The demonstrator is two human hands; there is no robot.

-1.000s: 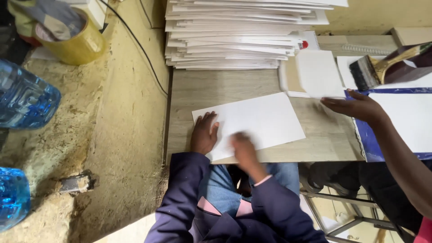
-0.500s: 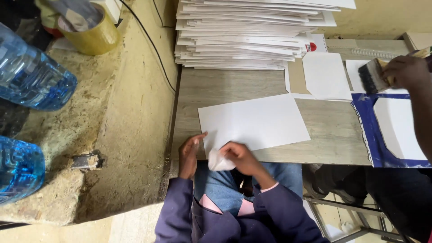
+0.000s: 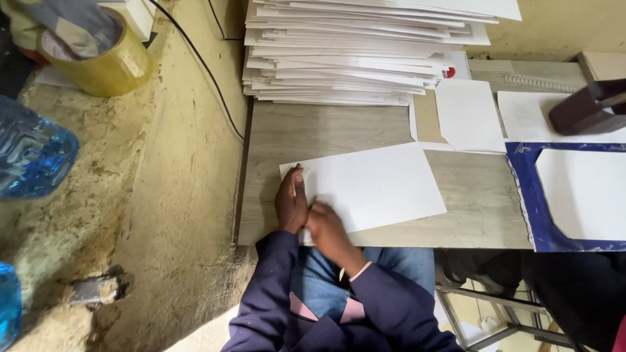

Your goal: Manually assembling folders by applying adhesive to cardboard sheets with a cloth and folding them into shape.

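A white sheet of paper (image 3: pixel 375 186) lies slightly askew on the grey wooden table (image 3: pixel 313 133). My left hand (image 3: pixel 291 199) rests flat on the sheet's left edge, fingers together and pointing away from me. My right hand (image 3: pixel 328 226) presses on the sheet's near left corner, right beside the left hand. Whether the corner is pinched or only pressed is hidden by the hands. Both sleeves are dark navy.
A tall stack of white sheets (image 3: pixel 352 49) fills the table's back. Smaller white sheets (image 3: pixel 468 114) lie to the right, then a blue-bordered board (image 3: pixel 525 195). A dark brown block (image 3: pixel 590 107) is at far right. Left: yellow tape roll (image 3: pixel 111 65), blue water bottle (image 3: pixel 29 156), black cable (image 3: pixel 208 72).
Another person's hand at the right has left the view. My hands lifted the sheet's near corner and have now pressed it back flat at the left edge.
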